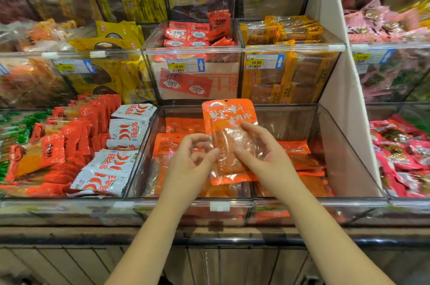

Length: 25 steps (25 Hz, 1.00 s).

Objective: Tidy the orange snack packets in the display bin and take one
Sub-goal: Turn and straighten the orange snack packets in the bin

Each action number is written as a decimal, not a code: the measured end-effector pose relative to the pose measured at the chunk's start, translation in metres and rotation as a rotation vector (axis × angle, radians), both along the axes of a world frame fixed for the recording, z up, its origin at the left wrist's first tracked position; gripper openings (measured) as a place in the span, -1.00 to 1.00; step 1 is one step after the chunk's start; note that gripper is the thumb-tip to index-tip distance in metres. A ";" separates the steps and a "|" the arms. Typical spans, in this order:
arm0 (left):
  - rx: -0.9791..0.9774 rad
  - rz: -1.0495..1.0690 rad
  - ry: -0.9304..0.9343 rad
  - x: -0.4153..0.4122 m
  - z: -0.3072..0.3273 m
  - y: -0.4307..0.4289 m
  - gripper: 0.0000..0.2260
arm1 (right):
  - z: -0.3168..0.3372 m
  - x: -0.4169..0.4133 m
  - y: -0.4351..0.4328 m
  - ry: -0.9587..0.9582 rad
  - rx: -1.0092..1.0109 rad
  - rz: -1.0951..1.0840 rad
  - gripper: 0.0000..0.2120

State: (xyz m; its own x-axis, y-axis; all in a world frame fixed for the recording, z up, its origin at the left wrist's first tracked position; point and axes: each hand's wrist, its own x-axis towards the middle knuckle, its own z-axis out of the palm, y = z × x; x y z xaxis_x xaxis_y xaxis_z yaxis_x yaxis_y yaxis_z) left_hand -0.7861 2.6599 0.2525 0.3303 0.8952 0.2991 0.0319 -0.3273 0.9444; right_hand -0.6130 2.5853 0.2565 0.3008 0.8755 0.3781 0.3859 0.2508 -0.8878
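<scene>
Orange snack packet (229, 121) held upright above the bin

Left of your grip, white chilli packets (125, 132) sit in the neighbouring bin. Your left hand (193, 161) pinches the packet's left edge. Your right hand (267, 154) clasps its right side, thumb across the clear front. Beneath the grip, more orange packets (309, 182) lie in the display bin (342, 159).

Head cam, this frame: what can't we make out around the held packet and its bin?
- Head view: held packet mid-section, covered by left hand and right hand.
- Head view: loose packets in the display bin, count unknown; hands and held packet cover the pile.
- Head view: front-rail label, blurred, unreadable.
</scene>
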 end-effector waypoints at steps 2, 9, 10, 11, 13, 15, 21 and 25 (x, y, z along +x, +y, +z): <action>0.183 0.103 0.126 0.001 -0.006 0.001 -0.81 | 0.006 0.019 -0.003 0.010 -0.029 -0.109 -0.51; 0.479 -0.160 0.871 0.057 -0.012 -0.045 -0.07 | -0.013 0.107 -0.009 -0.576 -0.752 -0.182 -0.30; 0.468 -0.157 0.918 0.064 -0.013 -0.049 0.01 | -0.020 0.110 -0.007 -0.675 -0.840 -0.152 -0.20; 0.465 -0.141 0.947 0.068 -0.014 -0.051 0.06 | -0.025 0.112 -0.004 -0.755 -0.891 -0.132 -0.13; 0.451 -0.122 0.973 0.071 -0.018 -0.049 0.11 | -0.026 0.111 0.002 -0.942 -0.955 -0.099 -0.09; 0.460 -0.111 0.986 0.071 -0.019 -0.049 0.12 | -0.021 0.104 0.002 -1.164 -1.057 -0.072 -0.18; 0.441 -0.116 0.992 0.072 -0.018 -0.049 0.12 | -0.012 0.089 0.008 -1.458 -1.087 -0.067 -0.41; 0.397 -0.200 0.998 0.070 -0.015 -0.048 0.09 | -0.012 0.086 0.008 -1.356 -1.096 -0.010 -0.48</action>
